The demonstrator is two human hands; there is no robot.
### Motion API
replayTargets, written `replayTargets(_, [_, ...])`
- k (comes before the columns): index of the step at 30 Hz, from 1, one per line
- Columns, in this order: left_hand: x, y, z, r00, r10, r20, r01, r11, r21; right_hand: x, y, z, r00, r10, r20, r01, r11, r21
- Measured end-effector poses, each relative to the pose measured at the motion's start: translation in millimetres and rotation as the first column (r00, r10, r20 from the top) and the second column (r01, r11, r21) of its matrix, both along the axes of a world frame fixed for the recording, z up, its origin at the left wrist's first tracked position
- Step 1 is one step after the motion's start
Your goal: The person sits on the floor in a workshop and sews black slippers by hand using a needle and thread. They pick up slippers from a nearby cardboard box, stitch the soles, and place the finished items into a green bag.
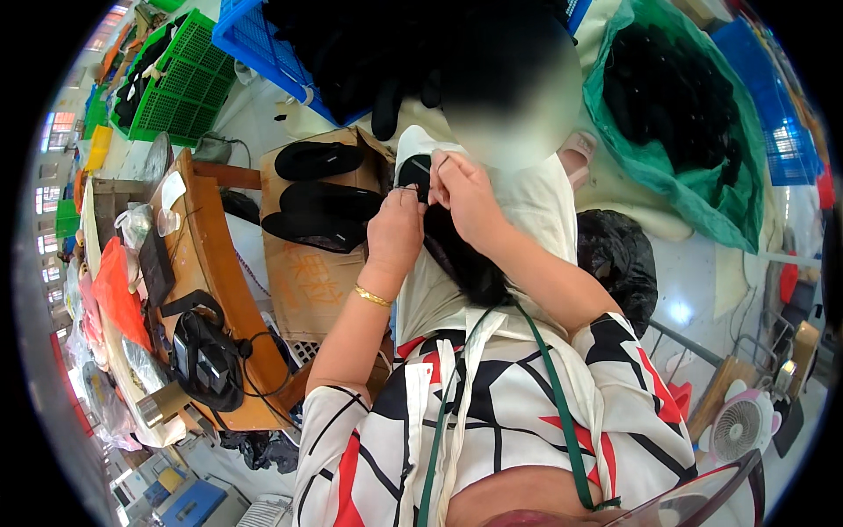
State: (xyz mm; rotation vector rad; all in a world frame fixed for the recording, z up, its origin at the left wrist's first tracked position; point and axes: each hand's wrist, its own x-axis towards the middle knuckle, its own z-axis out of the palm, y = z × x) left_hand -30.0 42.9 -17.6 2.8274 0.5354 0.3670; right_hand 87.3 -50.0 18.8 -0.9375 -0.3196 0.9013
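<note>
A black cloth shoe [413, 172] with a small pale label lies over my lap, between my two hands. My left hand [397, 224] is closed, its fingers pinching the shoe's near edge. Close beside it, my right hand [464, 198] is also closed, thumb and fingertips pressed together above the shoe; whatever they pinch is too small to make out. Dark fabric [465, 268] stretches beneath my right wrist across the pale apron [527, 206]. To the left, several similar black shoes [318, 161] rest on a flattened cardboard box [303, 294].
A wooden table [215, 263] stands at left, with a black corded device [206, 356] on it. Ahead is a blue crate [272, 53] heaped with black items. A green sack [742, 167] of black pieces and a black bag [615, 263] sit right. A fan [738, 428] stands lower right.
</note>
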Motion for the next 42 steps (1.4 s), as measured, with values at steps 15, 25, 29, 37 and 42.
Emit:
replayTargets(15, [69.2,-25.3,-1.6,0.837,-0.244,0.491,0.364,0.916,-0.166,-2.3,-42.1,41.6,0.786,-0.185,0.590,0.212,0.977,0.024])
replayTargets(25, [73.5,-17.8,86.5,0.752,-0.562,-0.343,0.616,0.786,0.063,-1.0,-103.9,20.6,0.940,-0.255,0.226,0.206,0.953,0.220])
replayTargets(29, [41.0,-38.4,30.2,0.727,-0.571,-0.382,0.585,0.806,-0.091,-39.4,-125.7,-9.9,0.972,-0.206,0.117,0.198,0.977,0.078])
replayTargets(37, [48.0,-43.5,-19.1,0.813,-0.477,-0.334,0.453,0.879,-0.151,-62.5,-141.6,2.1,0.864,-0.044,0.501,0.164,0.966,-0.198])
replayTargets(42, [44.1,-46.2,-20.0,0.825,-0.469,-0.315,0.407,0.880,-0.243,-49.6,-142.9,-1.6,0.875,-0.028,0.483,0.131,0.975,-0.180])
